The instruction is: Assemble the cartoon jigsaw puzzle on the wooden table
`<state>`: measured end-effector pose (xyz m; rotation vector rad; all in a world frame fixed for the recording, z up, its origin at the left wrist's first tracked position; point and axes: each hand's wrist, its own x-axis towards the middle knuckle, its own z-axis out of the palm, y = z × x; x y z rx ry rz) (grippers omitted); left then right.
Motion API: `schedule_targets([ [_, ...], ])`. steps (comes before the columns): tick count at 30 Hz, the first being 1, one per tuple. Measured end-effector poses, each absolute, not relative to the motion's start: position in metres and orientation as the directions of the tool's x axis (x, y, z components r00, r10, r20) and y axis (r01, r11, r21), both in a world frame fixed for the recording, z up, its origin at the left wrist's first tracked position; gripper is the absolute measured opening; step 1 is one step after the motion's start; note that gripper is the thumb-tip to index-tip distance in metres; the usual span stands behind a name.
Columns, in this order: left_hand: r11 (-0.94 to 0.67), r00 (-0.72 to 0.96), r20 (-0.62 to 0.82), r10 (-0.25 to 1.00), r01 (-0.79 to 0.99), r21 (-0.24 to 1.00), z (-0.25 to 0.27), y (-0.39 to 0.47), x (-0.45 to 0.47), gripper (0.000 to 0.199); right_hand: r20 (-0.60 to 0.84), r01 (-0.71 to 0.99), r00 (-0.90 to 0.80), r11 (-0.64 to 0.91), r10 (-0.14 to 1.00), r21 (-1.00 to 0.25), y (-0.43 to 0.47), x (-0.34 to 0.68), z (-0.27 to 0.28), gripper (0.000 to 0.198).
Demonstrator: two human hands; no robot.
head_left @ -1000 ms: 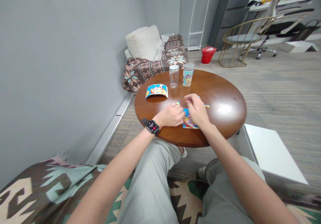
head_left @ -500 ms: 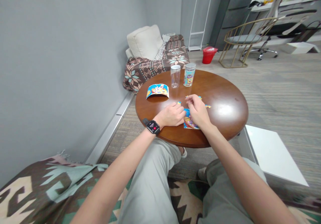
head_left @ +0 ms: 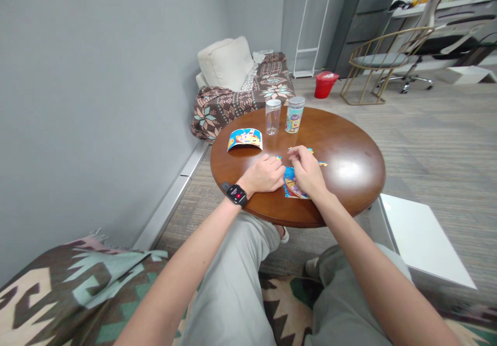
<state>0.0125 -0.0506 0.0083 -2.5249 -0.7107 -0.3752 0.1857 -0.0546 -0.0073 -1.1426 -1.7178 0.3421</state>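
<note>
A partly assembled jigsaw puzzle (head_left: 294, 188) with a blue cartoon picture lies near the front of the round table. My left hand (head_left: 265, 174), a black watch at its wrist, rests with curled fingers at the puzzle's left edge. Over the puzzle's upper right part is my right hand (head_left: 306, 169), its fingers bent and drawn together; what they hold, if anything, is hidden. Loose puzzle pieces (head_left: 323, 164) lie just beyond the right hand, and another piece (head_left: 278, 158) shows behind the left hand.
A curved picture card (head_left: 245, 139) stands on the brown table (head_left: 349, 144) at the left. Behind it are a clear jar (head_left: 273, 118) and a cartoon-printed jar (head_left: 294, 118), both with silvery lids. A white box (head_left: 425, 237) stands right of the table.
The view has shifted slightly. Both hands stay in nearly the same places, with the left fingers moving very little. The puzzle, jars and card have not moved on the table.
</note>
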Motion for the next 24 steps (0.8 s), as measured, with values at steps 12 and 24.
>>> schedule_targets([
  [12, -0.743, 0.791, 0.397, 0.466, 0.594, -0.31, 0.012, -0.053, 0.011, 0.025, 0.55, 0.52, -0.049, 0.491, 0.834, -0.699, -0.056, 0.186, -0.005, 0.013],
  [24, -0.577, 0.417, 0.422, 0.805, 0.715, 0.394, 0.011, -0.114, -0.021, 0.015, 0.515, 0.511, -0.026, 0.454, 0.857, -0.73, -0.056, 0.186, -0.005, 0.014],
])
